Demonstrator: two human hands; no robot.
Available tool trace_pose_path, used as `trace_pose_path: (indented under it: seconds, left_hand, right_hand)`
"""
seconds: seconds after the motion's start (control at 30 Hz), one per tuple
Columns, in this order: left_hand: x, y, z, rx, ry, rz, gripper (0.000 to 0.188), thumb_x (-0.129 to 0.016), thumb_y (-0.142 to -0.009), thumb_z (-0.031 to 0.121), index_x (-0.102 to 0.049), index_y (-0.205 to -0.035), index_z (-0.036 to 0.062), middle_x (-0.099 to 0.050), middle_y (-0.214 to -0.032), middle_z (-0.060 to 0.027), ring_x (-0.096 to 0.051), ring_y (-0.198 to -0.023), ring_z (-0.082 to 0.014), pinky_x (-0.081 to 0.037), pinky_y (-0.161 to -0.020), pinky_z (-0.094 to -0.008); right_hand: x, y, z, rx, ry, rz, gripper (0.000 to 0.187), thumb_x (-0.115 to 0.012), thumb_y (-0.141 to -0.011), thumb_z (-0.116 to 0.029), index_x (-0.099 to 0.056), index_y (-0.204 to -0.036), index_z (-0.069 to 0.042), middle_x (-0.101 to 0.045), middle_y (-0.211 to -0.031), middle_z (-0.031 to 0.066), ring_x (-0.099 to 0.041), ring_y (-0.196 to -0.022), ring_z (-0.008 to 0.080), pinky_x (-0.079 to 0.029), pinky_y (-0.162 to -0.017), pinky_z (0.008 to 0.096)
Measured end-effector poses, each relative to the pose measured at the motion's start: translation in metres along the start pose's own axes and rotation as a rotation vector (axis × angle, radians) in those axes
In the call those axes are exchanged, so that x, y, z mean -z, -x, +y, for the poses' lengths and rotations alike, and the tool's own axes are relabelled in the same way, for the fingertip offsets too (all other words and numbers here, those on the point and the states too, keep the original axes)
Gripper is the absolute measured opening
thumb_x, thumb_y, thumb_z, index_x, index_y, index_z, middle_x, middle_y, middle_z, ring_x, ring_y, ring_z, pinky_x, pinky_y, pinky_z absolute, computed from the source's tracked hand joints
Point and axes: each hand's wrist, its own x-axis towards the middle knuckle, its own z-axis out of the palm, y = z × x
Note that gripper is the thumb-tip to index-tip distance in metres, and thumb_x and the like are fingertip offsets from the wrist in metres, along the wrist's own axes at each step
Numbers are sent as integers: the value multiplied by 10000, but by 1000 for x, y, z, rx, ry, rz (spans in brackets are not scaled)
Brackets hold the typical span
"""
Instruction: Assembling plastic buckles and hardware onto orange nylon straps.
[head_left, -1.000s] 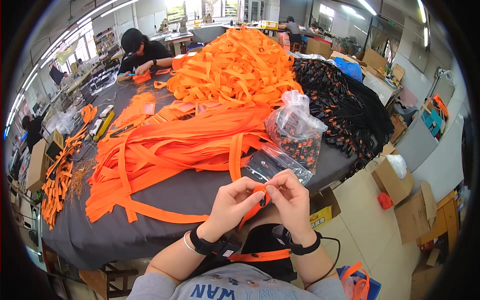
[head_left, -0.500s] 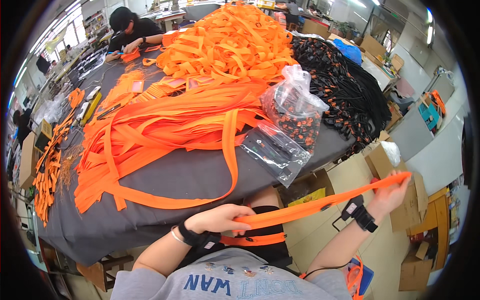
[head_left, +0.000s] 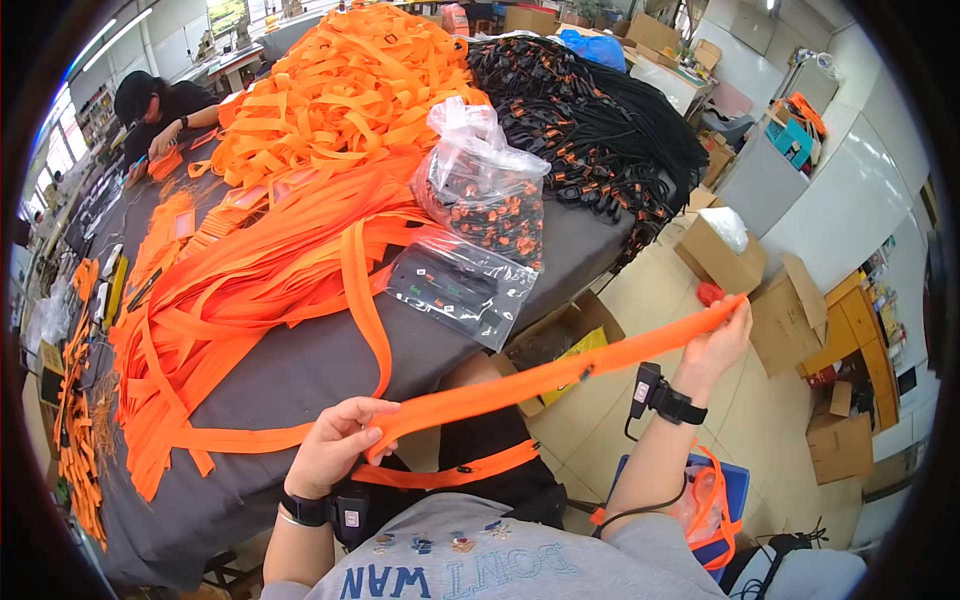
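Note:
A long orange zipper tape [head_left: 520, 392] is stretched slantwise in front of me, with a small black slider on it. My left hand [head_left: 338, 440] pinches its near left end between thumb and fingers. Higher up at the right, my right hand [head_left: 724, 338] is closed round the other end. Below this stretch, another orange length with black pieces lies across my dark-clothed lap; whether it is the same tape I cannot tell. Beside my left hand, an orange strip [head_left: 240, 440] runs along the table's edge from a thick bundle of orange strips [head_left: 270, 270].
On the dark-covered table [head_left: 300, 385] stand a heap of orange ribbon [head_left: 350, 90], a pile of black cords [head_left: 590, 110], a clear bag of small black-and-orange parts [head_left: 490, 200] and a flat clear packet [head_left: 460, 290]. A co-worker [head_left: 170, 110] sits far left. Cardboard boxes [head_left: 725, 255] stand right.
My view has swung to the right, so the table shows further left. Both hands still hold the tape taut, its right end now raised somewhat higher.

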Motion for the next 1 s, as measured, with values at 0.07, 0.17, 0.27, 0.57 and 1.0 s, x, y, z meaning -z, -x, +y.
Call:
trace_pose_path:
  seconds: [0.07,0.17,0.27,0.57,1.0]
  left_hand:
    - [-4,-6,-1,-26,13,8,280,-522,-890,6,-571,-1166,-3,-581,-782,-19,-483,-562,-56,-469,-636,-232]
    - [-27,-18,8,-20,-205,72,333,-533,-891,37,-546,-1223,27,-532,-714,25,-444,-556,-38,-417,-594,-205]
    - [-52,-42,-9,-160,-407,-33,527,-616,-862,59,-433,-1356,48,-494,-712,54,-452,-652,-21,-384,-610,-180]
    - [-59,-59,-65,-15,-763,-401,179,-599,-885,142,-640,-1018,29,-659,-797,-127,-558,-650,-159,-481,-665,-296]
    - [-6,-15,-29,8,-483,-199,315,-553,-934,155,-555,-1233,57,-599,-803,4,-504,-707,-80,-431,-648,-256]
  right_hand:
    - [-18,31,-6,-97,-27,-93,154,-478,-971,-209,-519,-964,-61,-542,-818,34,-515,-713,120,-443,-613,268]
    - [-46,87,-11,-322,-125,-294,145,-483,-972,-216,-513,-984,-75,-537,-802,23,-513,-693,109,-436,-594,251]
    - [-73,148,-22,-534,-260,-585,122,-466,-976,-198,-493,-973,-79,-524,-756,32,-500,-642,115,-426,-556,250]
    - [-86,190,-40,-849,-392,-773,98,-462,-974,-182,-481,-980,-87,-429,-664,3,-415,-587,97,-345,-511,229]
    - [-56,88,-53,-156,-127,-340,286,-513,-948,-301,-455,-743,-110,-372,-586,-34,-358,-485,67,-334,-448,193]
